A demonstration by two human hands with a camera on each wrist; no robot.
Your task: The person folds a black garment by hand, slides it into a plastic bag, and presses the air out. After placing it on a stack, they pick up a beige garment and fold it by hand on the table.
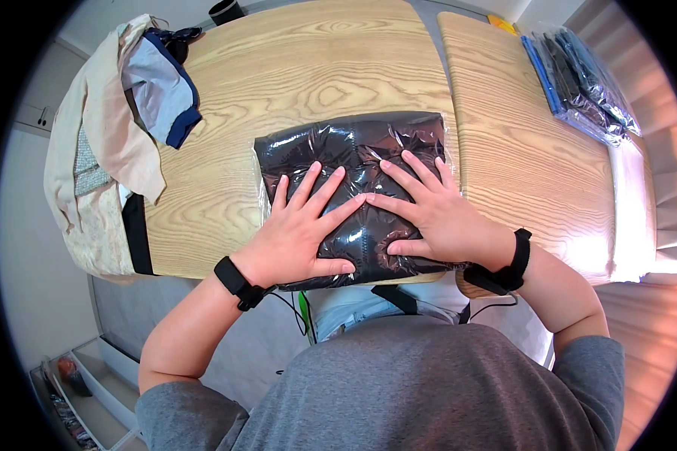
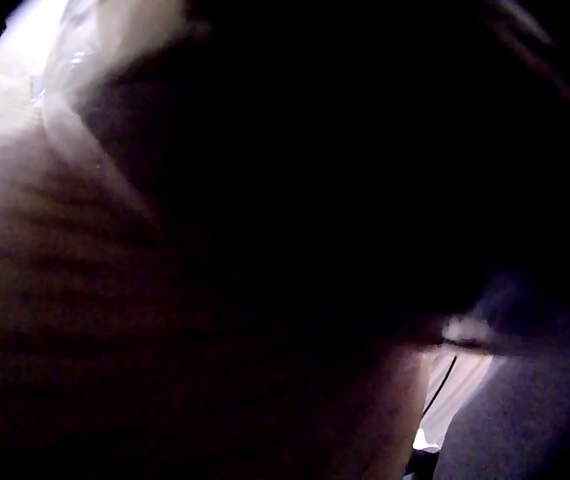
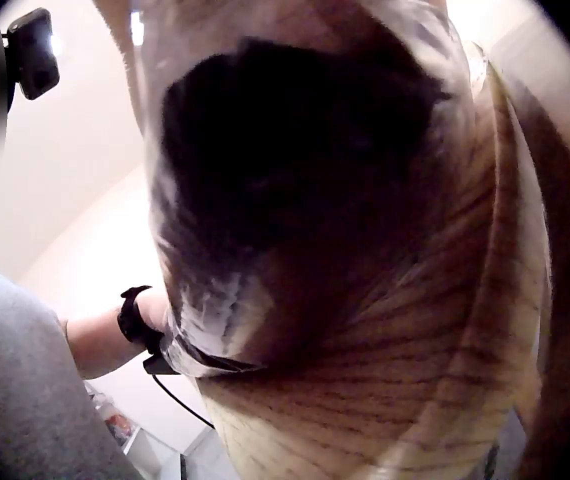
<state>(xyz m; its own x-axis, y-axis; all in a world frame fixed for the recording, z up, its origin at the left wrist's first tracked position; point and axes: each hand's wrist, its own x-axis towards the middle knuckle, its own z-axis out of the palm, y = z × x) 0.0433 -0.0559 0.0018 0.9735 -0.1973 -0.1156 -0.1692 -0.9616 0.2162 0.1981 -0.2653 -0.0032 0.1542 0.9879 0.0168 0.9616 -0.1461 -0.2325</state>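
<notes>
A dark folded garment in a clear plastic bag lies flat on the wooden table, at its near edge. My left hand presses on the left half of it with fingers spread. On the right half my right hand rests the same way, palm down. The two index fingertips meet near the middle of the bag. Wrinkled, shiny film shows between the fingers. In the right wrist view the bag appears edge-on as a dark mass. Much of the left wrist view is black, hiding the left hand's fingers.
Loose clothes are heaped at the table's left edge. A second table stands to the right across a narrow gap, with bagged dark and blue garments at its back. A low bin sits on the floor at lower left.
</notes>
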